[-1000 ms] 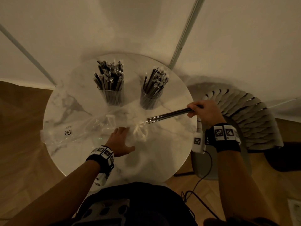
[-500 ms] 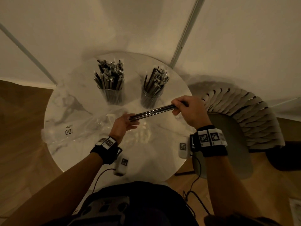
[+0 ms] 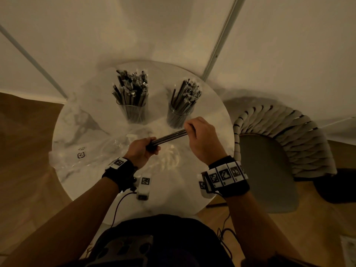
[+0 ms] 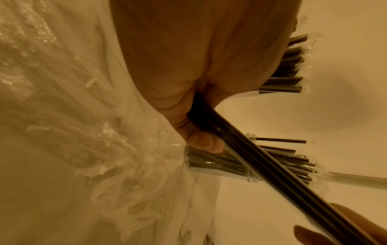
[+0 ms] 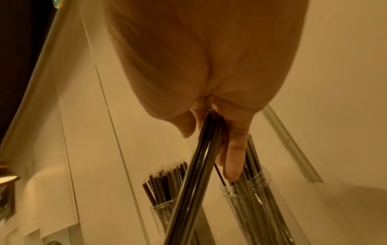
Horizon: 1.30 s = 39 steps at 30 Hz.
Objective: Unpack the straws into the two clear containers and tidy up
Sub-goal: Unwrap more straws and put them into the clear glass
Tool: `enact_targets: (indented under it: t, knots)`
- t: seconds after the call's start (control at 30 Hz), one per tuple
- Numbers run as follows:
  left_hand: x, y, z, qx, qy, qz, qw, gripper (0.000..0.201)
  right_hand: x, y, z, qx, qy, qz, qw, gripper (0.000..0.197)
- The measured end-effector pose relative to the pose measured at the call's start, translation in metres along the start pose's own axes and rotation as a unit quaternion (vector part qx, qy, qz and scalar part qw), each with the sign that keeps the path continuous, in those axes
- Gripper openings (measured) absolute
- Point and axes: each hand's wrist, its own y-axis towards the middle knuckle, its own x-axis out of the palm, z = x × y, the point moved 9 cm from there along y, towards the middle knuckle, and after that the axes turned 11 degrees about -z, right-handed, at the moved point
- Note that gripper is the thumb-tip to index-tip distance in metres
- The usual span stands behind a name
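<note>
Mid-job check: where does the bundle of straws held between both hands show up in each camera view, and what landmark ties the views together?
Head: the bundle of straws lies centre frame, left hand gripping one end, right hand the other.
Left wrist: the bundle runs diagonally from centre to lower right.
Right wrist: the bundle descends from the fist, centre to bottom.
Shared landmark: the right-hand clear container.

On the round table [image 3: 81, 120], two clear containers stand side by side toward the far edge, the left container [image 3: 134, 114] and the right container [image 3: 178, 117], each with straws upright in it. Nearer the middle, a bundle of straws [image 3: 169, 136] is held above the tabletop between the left hand [image 3: 141, 151] and the right hand [image 3: 202, 139]. Plastic wrapping [image 3: 90, 153] lies under it, reaching the left edge. A chair [image 3: 279, 151] stands beyond the right edge
</note>
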Motion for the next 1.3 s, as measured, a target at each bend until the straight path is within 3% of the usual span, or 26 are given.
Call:
enact_targets:
  t: [0.27,0.5,0.57,0.63,0.7,0.73,0.83,0.9,0.97,1.13,1.3]
  knots:
    - [-0.007,0.005,0.001,0.015,0.014,0.014,1.000,0.023,0.001,-0.003,0.004,-0.005,0.051,0.004,0.999,0.012]
    - [0.001,0.007,0.001,-0.001,-0.025,-0.048,0.999,0.034,-0.028,0.023,-0.004,0.003,0.041,-0.022,0.999,0.008]
    - [-0.002,0.007,0.001,-0.007,0.014,-0.047,0.999,0.044,-0.050,0.038,-0.007,0.003,0.025,-0.015,1.000,0.009]
    - [-0.010,0.006,0.001,-0.006,0.111,-0.014,0.994,0.039,-0.077,0.050,-0.018,-0.016,0.007,-0.003,1.000,0.009]
    - [-0.017,0.005,0.004,0.006,0.260,0.024,0.965,0.025,-0.103,0.061,-0.035,-0.051,-0.018,0.016,0.998,0.010]
    - [-0.019,0.006,0.006,0.021,0.345,0.040,0.938,0.018,-0.115,0.066,-0.042,-0.060,-0.028,0.022,0.998,0.012]
    - [-0.013,0.003,0.012,0.076,0.560,0.052,0.823,0.010,-0.136,0.083,-0.050,-0.066,-0.058,0.023,0.996,0.014]
    - [-0.009,0.000,0.009,0.102,0.628,0.045,0.770,0.009,-0.144,0.092,-0.055,-0.072,-0.098,0.021,0.992,0.016]
    - [-0.008,-0.001,0.003,0.109,0.667,0.042,0.736,0.011,-0.146,0.100,-0.059,-0.072,-0.143,0.013,0.987,0.018]
    - [-0.020,0.005,-0.016,0.037,0.720,0.022,0.692,0.016,-0.119,0.120,-0.056,-0.064,-0.251,-0.039,0.965,0.019]
    - [-0.034,0.008,-0.025,0.005,0.718,0.013,0.695,0.017,-0.072,0.133,-0.042,-0.071,-0.278,-0.092,0.954,0.019]
